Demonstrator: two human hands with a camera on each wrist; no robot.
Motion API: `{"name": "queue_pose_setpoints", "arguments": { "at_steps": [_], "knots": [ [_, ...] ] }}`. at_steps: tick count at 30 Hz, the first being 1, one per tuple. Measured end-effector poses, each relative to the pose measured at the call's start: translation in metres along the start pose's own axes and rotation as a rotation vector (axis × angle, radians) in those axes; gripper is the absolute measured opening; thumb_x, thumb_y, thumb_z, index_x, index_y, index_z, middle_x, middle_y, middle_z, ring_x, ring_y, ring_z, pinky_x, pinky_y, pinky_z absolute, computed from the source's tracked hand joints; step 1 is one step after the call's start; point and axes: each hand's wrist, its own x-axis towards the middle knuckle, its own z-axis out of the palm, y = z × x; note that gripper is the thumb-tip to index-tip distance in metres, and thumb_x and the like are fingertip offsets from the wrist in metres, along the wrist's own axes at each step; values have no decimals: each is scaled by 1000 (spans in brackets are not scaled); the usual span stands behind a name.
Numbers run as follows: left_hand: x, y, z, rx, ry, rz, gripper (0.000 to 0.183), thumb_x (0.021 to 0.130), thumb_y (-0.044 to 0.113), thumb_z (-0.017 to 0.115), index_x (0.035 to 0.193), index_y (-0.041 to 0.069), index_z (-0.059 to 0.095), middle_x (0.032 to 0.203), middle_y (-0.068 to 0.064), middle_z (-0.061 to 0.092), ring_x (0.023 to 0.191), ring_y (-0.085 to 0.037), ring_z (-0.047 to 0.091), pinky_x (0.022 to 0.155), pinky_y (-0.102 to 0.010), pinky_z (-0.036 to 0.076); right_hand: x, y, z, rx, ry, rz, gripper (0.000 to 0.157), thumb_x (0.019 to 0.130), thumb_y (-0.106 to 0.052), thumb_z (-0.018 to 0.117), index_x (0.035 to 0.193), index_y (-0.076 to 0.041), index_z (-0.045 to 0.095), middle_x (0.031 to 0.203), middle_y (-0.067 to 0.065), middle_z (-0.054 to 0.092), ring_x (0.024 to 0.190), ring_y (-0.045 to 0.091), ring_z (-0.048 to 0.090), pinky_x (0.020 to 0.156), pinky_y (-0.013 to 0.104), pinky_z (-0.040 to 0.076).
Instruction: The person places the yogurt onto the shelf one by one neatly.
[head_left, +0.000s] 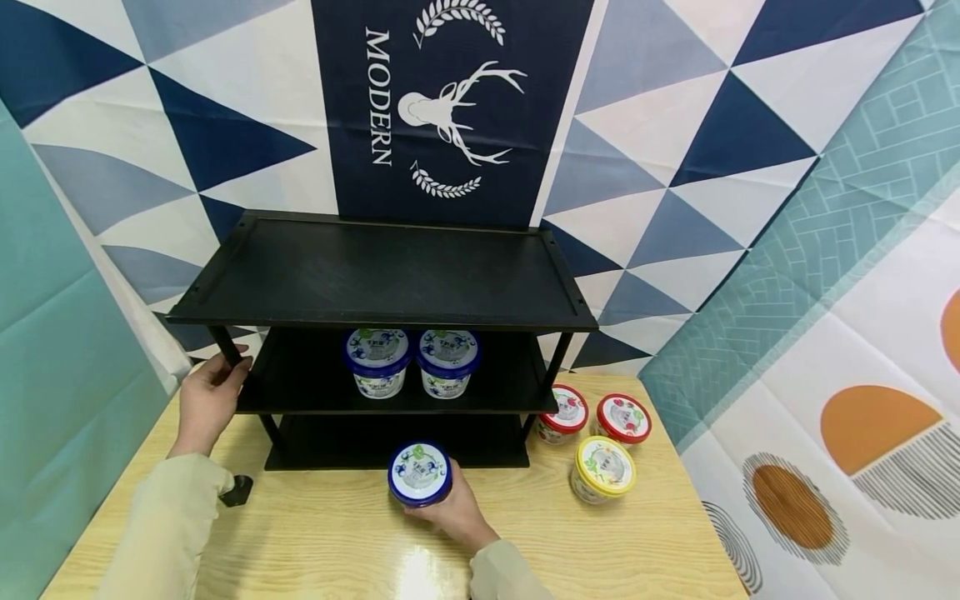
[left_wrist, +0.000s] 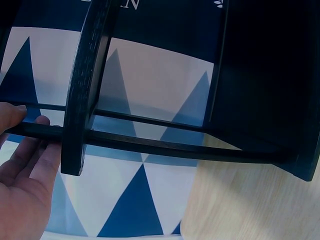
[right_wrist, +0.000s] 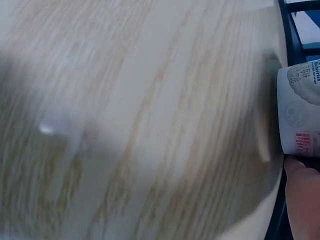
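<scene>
A black three-tier shelf rack (head_left: 390, 275) stands at the back of the table. My left hand (head_left: 206, 404) grips the rack's left post, thumb on one side and fingers on the other, as the left wrist view shows on the post (left_wrist: 150, 144). With my right hand (head_left: 461, 512) I hold a blue-lidded tub (head_left: 421, 473) upright in front of the bottom tier. Part of its white printed side (right_wrist: 295, 112) appears at the right edge of the right wrist view. Two matching tubs, a left one (head_left: 377, 362) and a right one (head_left: 447, 362), stand side by side on the middle tier.
Right of the rack stand two red-lidded tubs, one (head_left: 566, 410) by the rack's corner and another (head_left: 624, 418) farther right. A yellow-lidded tub (head_left: 603, 468) is in front of them. Patterned cloth (head_left: 637, 167) hangs behind the wooden table (head_left: 330, 533).
</scene>
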Motion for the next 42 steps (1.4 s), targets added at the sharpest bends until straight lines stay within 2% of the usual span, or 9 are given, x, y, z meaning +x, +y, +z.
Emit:
{"name": "queue_pose_setpoints", "arguments": {
  "at_steps": [4, 12, 19, 27, 34, 42],
  "knots": [
    [0, 0, 0, -3, 2, 3, 30, 93, 31, 57, 111, 9, 65, 78, 32, 52, 66, 8, 49, 59, -12, 37, 0, -4, -8, -4, -4, -16, 97, 61, -23, 88, 140, -10, 34, 132, 11, 50, 125, 32, 46, 106, 53, 32],
    [1, 0, 0, 12, 6, 3, 28, 93, 29, 57, 111, 9, 65, 68, 30, 50, 62, 2, 45, 57, -14, 36, -2, -23, -26, -8, 3, -46, 97, 60, -27, 89, 139, -11, 35, 132, 10, 50, 125, 31, 46, 105, 52, 33],
    [1, -2, 1, 11, 8, 6, 27, 93, 28, 57, 110, 9, 65, 66, 30, 50, 62, 6, 47, 58, -12, 37, -6, -34, -45, -16, 8, -93, 96, 61, -27, 88, 139, -13, 35, 132, 9, 50, 125, 30, 46, 104, 52, 34],
    [1, -2, 1, 20, 11, 27, 27, 93, 26, 57, 111, 7, 65, 66, 30, 49, 62, 9, 47, 58, -10, 37, -10, -46, -65, -5, 25, -108, 95, 60, -21, 89, 138, -9, 36, 131, 12, 50, 124, 31, 46, 103, 52, 34],
    [1, -1, -1, 29, -10, 13, 31, 94, 28, 55, 114, 7, 64, 70, 32, 49, 64, 11, 47, 58, -10, 38, -15, -58, -79, -7, 46, -134, 93, 59, -17, 89, 138, -12, 39, 130, 9, 52, 123, 28, 47, 102, 48, 35],
    [-1, 2, -2, 30, -8, 6, 31, 94, 29, 55, 114, 7, 64, 68, 33, 48, 64, 10, 47, 58, -11, 37, -19, -67, -98, -23, 67, -160, 92, 58, -13, 89, 136, -9, 40, 127, 10, 54, 119, 27, 50, 101, 46, 36]
  ]
}}
